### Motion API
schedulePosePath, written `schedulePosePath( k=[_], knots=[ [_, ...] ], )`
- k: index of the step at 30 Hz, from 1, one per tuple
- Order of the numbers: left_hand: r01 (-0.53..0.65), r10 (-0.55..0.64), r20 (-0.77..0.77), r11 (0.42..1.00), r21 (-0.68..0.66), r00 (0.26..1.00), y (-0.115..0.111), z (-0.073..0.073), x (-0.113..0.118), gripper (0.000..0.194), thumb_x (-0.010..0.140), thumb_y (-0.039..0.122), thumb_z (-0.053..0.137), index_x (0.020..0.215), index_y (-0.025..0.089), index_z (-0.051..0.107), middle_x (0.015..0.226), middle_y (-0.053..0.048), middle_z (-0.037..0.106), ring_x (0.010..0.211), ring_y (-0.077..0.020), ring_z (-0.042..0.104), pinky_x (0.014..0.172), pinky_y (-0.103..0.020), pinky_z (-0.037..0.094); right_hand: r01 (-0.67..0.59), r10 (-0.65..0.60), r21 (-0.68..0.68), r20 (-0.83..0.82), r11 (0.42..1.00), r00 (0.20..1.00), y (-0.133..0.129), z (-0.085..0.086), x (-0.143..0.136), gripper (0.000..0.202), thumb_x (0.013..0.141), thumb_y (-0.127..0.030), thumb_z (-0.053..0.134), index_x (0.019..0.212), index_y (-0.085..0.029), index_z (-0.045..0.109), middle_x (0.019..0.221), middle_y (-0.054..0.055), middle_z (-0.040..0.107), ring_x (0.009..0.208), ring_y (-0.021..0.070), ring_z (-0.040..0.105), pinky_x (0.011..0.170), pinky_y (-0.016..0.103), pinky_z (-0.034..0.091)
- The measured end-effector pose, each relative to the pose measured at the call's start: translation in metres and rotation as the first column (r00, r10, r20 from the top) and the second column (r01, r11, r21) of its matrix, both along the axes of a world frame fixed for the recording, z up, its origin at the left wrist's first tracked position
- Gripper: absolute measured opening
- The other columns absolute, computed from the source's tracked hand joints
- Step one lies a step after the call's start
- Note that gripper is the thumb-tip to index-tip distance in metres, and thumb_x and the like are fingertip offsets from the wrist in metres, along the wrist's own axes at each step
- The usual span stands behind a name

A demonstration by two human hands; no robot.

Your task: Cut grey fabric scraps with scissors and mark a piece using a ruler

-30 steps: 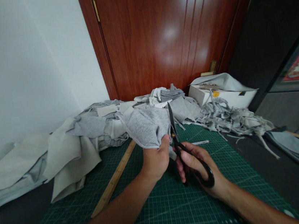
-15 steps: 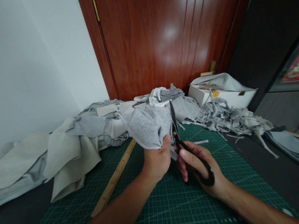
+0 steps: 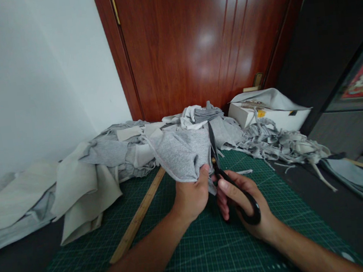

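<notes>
A piece of heathered grey fabric (image 3: 181,151) is held up above the green cutting mat (image 3: 211,247). My left hand (image 3: 193,196) is closed on its lower right part, thumb on top. Black-handled scissors (image 3: 215,151) point away from me, gripped in my right hand (image 3: 242,199) with fingers through the handle loops. Their dark blades lie along the fabric's right edge, close to my left thumb. How far the blades are apart is hard to make out. The fabric's underside and part of my left fingers are hidden.
A wooden ruler (image 3: 138,214) lies slantwise on the mat's left. Cream and grey fabric pieces (image 3: 77,179) pile up along the left and back. To the right are a tangle of fabric strips (image 3: 281,141), a white box (image 3: 273,118) and folded grey cloth (image 3: 358,176).
My two hands, the fabric and the scissors have shifted very slightly to the right. The grip of each hand is unchanged.
</notes>
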State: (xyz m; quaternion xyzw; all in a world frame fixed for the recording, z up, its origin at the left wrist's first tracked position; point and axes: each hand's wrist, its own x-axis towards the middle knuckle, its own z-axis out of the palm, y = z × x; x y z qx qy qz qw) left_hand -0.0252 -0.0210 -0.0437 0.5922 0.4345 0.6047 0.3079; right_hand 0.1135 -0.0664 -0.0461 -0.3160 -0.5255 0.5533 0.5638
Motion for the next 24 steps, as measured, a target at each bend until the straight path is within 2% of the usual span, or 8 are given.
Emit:
schedulePosePath(
  k=[7, 12, 17, 24],
  knots=[
    [0.003, -0.003, 0.005, 1.000, -0.014, 1.000, -0.0011, 0.0046, -0.0003, 0.023, 0.090, 0.041, 0.064, 0.098, 0.021, 0.071, 0.110, -0.012, 0.079, 0.128, -0.0319, 0.068, 0.120, -0.053, 0.043, 0.023, -0.023, -0.006, 0.018, 1.000, 1.000, -0.0014, 0.0016, -0.0008, 0.041, 0.090, -0.056, 0.079, 0.087, -0.019, 0.062, 0.058, -0.006, 0.057, 0.043, 0.0095, 0.050, 0.041, 0.020, 0.044],
    [-0.005, 0.005, 0.017, 1.000, 0.010, 1.000, -0.0001, 0.0057, -0.0022, 0.020, 0.088, 0.040, 0.065, 0.095, 0.023, 0.073, 0.118, -0.010, 0.079, 0.126, -0.0295, 0.068, 0.121, -0.049, 0.042, 0.035, -0.035, 0.014, 0.025, 0.999, 0.999, 0.0003, 0.0007, 0.0002, 0.043, 0.085, -0.055, 0.085, 0.094, -0.019, 0.064, 0.057, -0.006, 0.058, 0.041, 0.0104, 0.051, 0.039, 0.021, 0.044],
    [0.042, -0.043, 0.023, 0.999, 0.022, 0.999, -0.0012, 0.0075, -0.0024, 0.023, 0.089, 0.038, 0.064, 0.102, 0.022, 0.074, 0.119, -0.010, 0.079, 0.120, -0.0278, 0.071, 0.119, -0.047, 0.045, 0.032, -0.032, 0.004, 0.030, 0.999, 0.999, 0.0022, -0.0003, 0.0018, 0.043, 0.080, -0.053, 0.088, 0.092, -0.019, 0.064, 0.058, -0.005, 0.060, 0.042, 0.0112, 0.052, 0.041, 0.022, 0.046],
    [0.047, -0.049, 0.045, 0.998, 0.034, 0.998, -0.0003, 0.0096, -0.0024, 0.020, 0.088, 0.037, 0.065, 0.099, 0.023, 0.074, 0.118, -0.008, 0.079, 0.122, -0.0274, 0.070, 0.119, -0.046, 0.045, 0.048, -0.049, 0.013, 0.056, 0.999, 0.997, 0.0014, 0.0024, 0.0011, 0.045, 0.080, -0.054, 0.088, 0.092, -0.018, 0.064, 0.056, -0.005, 0.059, 0.043, 0.0112, 0.051, 0.042, 0.022, 0.046]
  ],
)
